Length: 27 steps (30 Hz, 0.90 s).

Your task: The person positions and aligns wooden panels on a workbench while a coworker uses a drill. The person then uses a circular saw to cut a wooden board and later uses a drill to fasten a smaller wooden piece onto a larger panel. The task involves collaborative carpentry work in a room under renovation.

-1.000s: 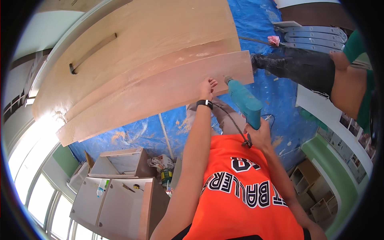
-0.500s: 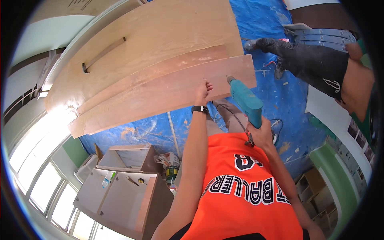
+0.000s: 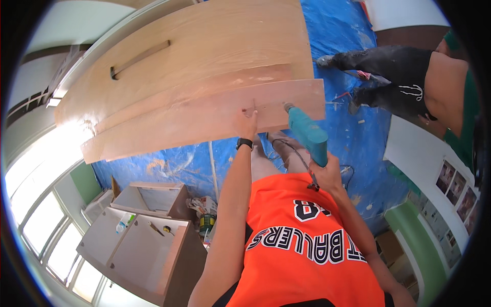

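Note:
A long reddish wooden plank [image 3: 189,123] lies in front of me, over a larger plywood sheet [image 3: 230,38]. Low over the plank, my left hand [image 3: 247,123] has thumb and fingers pinched at a small thin screw-like piece [image 3: 254,104]; its exact kind is too small to make out. My right hand [image 3: 327,171] grips the handle of a teal power drill [image 3: 308,132]. The drill's chuck points at the plank's right part, to the right of my left hand and apart from it. A dark cord hangs from the drill's handle.
A hammer [image 3: 140,57] rests on the plywood sheet. Blue plastic sheeting [image 3: 358,169] covers the floor. At right stands another person in dark trousers [image 3: 391,71]. Lower left, a cabinet [image 3: 138,250] carries a bottle [image 3: 124,223], a tape measure [image 3: 167,229] and a thin tool.
My left hand has come forward and left, down to the plank, and turned. The drill has shifted slightly left along with my view. The other person's legs have moved.

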Available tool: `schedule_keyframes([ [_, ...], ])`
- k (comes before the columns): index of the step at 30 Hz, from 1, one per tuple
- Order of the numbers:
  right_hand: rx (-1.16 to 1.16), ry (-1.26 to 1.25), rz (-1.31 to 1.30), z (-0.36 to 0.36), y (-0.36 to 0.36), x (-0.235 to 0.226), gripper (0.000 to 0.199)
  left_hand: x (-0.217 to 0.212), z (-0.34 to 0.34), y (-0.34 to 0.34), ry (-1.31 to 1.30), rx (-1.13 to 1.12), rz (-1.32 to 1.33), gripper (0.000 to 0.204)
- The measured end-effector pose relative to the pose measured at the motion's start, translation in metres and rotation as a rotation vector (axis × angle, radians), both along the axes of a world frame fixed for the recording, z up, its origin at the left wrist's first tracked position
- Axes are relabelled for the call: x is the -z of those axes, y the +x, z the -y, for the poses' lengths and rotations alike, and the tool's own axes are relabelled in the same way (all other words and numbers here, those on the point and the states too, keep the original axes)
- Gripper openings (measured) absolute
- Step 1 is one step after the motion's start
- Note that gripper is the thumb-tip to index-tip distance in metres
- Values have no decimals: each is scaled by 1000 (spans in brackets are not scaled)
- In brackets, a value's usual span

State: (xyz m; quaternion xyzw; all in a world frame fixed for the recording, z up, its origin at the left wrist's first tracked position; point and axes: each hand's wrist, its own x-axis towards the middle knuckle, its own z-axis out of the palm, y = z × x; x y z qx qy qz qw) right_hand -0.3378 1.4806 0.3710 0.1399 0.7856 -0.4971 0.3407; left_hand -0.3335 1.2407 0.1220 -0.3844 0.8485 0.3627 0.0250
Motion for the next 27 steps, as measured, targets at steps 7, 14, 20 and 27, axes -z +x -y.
schedule_keyframes([
  [7, -192, 7, 12, 47, 10, -13, 25, -76, -6, 51, 1408, -532, -10, 76],
  [14, -534, -183, -158, 152, 51, -36, 27, -185, 44, 89, 2073, -702, -780, 86],
  [20, -742, -233, -170, 276, 123, -50, 26, -179, 170, 187, 1940, -872, -988, 73],
  [27, -717, -192, -381, 437, 253, -42, 31, -222, 322, 323, 1633, -1128, -1109, 58],
])
